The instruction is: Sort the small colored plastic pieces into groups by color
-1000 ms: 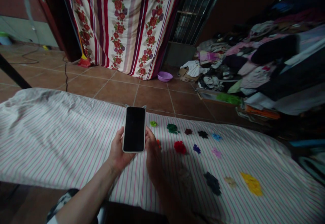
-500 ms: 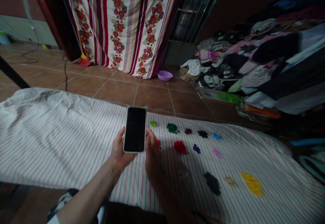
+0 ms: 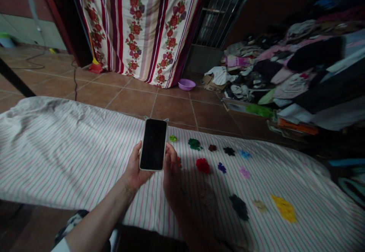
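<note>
A smartphone [image 3: 153,144] with a dark screen and a pale case, two small ear shapes at its top, is held upright above the striped cloth. My left hand [image 3: 136,167] grips its left side and lower edge. Along the right edge my right hand [image 3: 172,168] has its fingers closed against the phone. Just right of that hand lie small piles of coloured pieces: a light green pile [image 3: 172,138], a dark green pile [image 3: 194,144] and a red pile [image 3: 202,165]. An orange-red pile is mostly hidden behind my right fingers.
The striped cloth [image 3: 71,149] covers the surface before me. Farther right lie a dark grey pile [image 3: 239,207], a yellow pile [image 3: 284,208] and several smaller ones. Beyond are a purple basin [image 3: 186,85], a red broom [image 3: 96,67], a floral curtain [image 3: 145,27] and heaped clothes [image 3: 296,65].
The whole view has shifted very slightly, so things sit a little farther right. Both hands keep the same hold on the phone, which tilts slightly more to the right.
</note>
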`<state>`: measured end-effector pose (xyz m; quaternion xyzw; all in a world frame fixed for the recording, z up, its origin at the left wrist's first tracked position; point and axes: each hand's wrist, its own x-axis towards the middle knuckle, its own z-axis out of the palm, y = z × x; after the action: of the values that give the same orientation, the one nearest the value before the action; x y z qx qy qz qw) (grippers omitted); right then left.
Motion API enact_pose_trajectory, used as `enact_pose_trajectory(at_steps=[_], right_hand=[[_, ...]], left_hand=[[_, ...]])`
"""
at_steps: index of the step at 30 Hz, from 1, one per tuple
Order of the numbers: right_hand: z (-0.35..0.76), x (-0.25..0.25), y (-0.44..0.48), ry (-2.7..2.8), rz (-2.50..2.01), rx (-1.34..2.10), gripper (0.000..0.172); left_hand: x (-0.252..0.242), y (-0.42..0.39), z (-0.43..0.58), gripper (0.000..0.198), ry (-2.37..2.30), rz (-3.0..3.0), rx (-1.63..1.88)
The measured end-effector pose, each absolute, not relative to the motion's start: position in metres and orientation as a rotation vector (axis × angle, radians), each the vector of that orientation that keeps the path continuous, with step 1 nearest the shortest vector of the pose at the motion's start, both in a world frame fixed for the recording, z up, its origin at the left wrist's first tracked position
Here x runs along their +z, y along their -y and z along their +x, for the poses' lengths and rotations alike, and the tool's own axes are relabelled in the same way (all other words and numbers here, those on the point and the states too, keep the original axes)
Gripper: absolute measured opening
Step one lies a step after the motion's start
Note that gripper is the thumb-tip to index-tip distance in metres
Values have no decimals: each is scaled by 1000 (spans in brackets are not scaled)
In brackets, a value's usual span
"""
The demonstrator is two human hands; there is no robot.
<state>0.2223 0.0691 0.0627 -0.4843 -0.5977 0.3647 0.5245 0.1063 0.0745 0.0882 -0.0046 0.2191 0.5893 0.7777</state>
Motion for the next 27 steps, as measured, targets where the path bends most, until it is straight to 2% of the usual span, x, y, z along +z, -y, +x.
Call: enact_pose_trajectory(at_steps=[11, 27], right_hand=[[223, 63, -69, 1475, -1125, 849, 49], [226, 63, -71, 1514, -1079, 919, 50]], left_hand=[[84, -73, 105, 39, -494, -7, 1230], [92, -73, 102, 34, -473, -14, 1282]])
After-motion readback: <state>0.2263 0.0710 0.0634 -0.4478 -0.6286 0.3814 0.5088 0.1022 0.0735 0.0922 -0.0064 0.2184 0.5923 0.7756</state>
